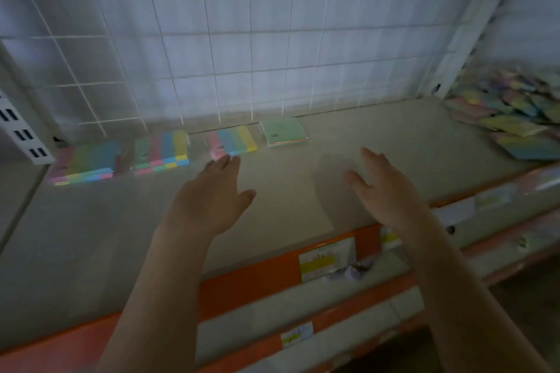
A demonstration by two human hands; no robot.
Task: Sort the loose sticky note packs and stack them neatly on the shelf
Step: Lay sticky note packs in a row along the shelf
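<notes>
Both hands, left [212, 194] & right [378, 188], flat-fingered over bare shelf [303, 179] mid-span.

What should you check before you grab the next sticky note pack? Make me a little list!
1. Both hands free: ok. The left hand and the right hand are open and hold nothing.
2. Loose packs left to sort: ok. A jumbled pile of packs lies at the right end of the shelf.
3. Row already started: ok. Three striped packs and a green pack sit side by side at the back.
4. Room for more: ok. Bare shelf lies right of the green pack.
5. Row is straight: cannot tell, the picture is blurry.
6. Which colours the pile's packs are: cannot tell, too blurry.
</notes>
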